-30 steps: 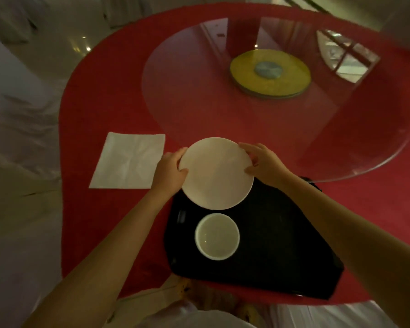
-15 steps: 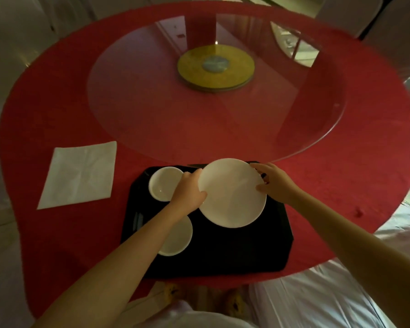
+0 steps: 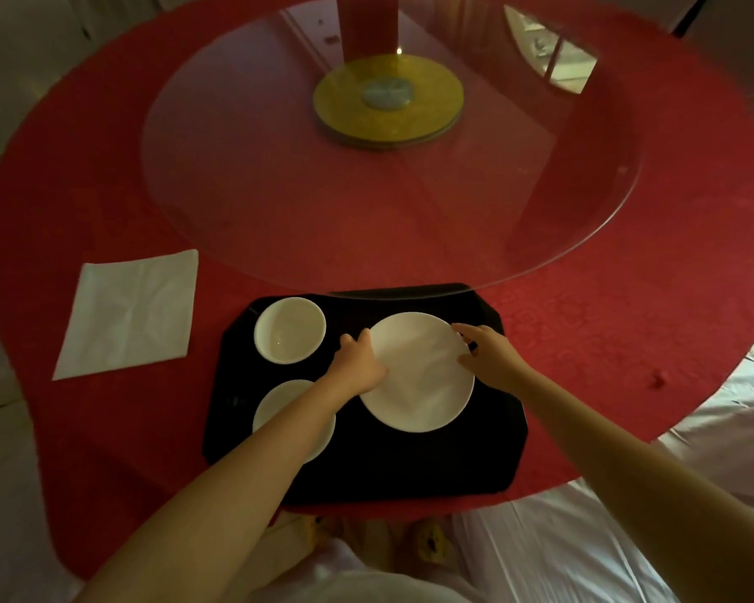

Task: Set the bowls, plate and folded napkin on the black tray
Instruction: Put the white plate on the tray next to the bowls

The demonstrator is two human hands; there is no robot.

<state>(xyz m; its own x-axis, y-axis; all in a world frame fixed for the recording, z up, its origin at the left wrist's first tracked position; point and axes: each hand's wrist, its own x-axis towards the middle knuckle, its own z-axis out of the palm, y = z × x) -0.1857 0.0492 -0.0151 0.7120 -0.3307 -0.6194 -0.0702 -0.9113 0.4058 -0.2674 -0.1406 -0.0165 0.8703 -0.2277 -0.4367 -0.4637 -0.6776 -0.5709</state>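
Dim room, red table [image 3: 105,176], perhaps pale floor [image 3: 1,493]

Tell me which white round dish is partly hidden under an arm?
The near bowl at the tray's front left. The left forearm crosses over it. The far bowl shows whole, and the plate is covered only at its edges by the hands.

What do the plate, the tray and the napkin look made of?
Plate: likely glazed ceramic; smooth, white, faint sheen. Tray: matte black, rigid with angled corners, probably plastic or lacquer; cannot tell. Napkin: white, flat, with fold creases; paper or thin cloth.
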